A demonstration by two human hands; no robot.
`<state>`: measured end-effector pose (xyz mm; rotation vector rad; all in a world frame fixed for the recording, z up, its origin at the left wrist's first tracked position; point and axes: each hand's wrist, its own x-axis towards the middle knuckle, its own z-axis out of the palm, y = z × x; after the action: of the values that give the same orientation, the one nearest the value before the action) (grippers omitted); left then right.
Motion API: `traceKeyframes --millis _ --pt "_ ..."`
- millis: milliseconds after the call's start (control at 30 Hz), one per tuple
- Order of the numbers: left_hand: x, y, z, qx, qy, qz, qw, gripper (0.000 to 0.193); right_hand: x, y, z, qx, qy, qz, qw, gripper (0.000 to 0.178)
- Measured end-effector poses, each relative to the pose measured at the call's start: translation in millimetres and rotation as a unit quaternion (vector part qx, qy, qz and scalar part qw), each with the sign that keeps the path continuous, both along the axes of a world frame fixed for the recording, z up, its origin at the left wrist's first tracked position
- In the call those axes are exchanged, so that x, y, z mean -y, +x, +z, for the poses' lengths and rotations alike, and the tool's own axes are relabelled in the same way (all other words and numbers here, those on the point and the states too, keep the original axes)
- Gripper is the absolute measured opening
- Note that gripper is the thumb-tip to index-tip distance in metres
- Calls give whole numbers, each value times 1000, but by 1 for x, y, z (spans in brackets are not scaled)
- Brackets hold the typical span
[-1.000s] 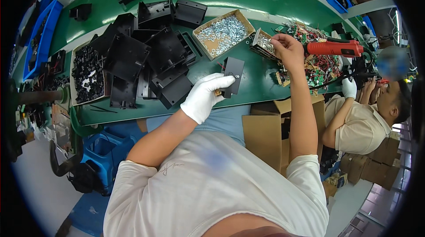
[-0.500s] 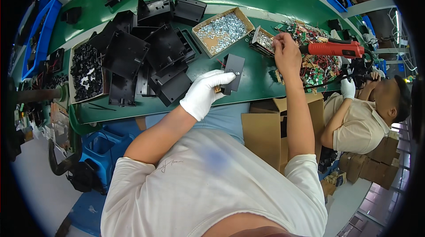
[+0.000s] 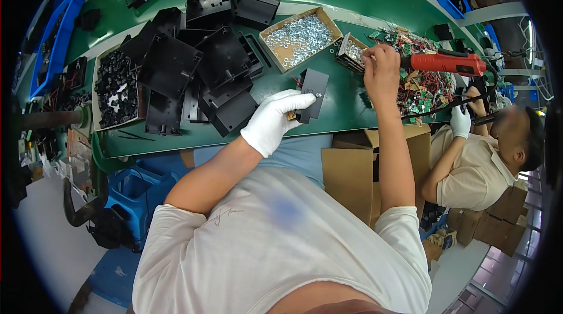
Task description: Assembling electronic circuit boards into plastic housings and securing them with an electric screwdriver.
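Note:
My left hand (image 3: 274, 119), in a white glove, grips a small black plastic box (image 3: 314, 92) with its thumb across the top face. A small silvery piece, like a screw head, shows beside the thumb, and a bit of red wire sticks out at the box's far left edge. My bare right hand (image 3: 382, 73) is closed, its fingertips bent together at a small open carton (image 3: 352, 52) of tiny metal parts. What they pinch is hidden. A red electric screwdriver (image 3: 447, 63) lies right beside this hand; its nose goes behind the hand, and whether I hold it cannot be seen.
Black plastic housings (image 3: 223, 59) are piled on the green bench left of centre. A carton of metal washers or nuts (image 3: 300, 38) stands beyond my left hand, a tray of small black parts (image 3: 114, 94) far left. Wired circuit boards (image 3: 419, 88) heap at right. A co-worker (image 3: 481, 161) sits there.
The whole view has shifted slightly. My left hand still holds the black box, and my right hand stays at the small carton with its fingertips a little more bent. The co-worker's hands have moved slightly.

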<state>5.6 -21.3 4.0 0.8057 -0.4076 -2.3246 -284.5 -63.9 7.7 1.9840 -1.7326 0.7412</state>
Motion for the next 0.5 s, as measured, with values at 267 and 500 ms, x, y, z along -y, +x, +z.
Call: traceKeyframes --millis 267,500 --pt "0 -3 -2 -4 13 13 1000 9 -19 23 24 376 150 -59 913 9" --pt "-5 -1 -10 22 -17 9 1000 15 -76 95 65 599 299 98 736 15"
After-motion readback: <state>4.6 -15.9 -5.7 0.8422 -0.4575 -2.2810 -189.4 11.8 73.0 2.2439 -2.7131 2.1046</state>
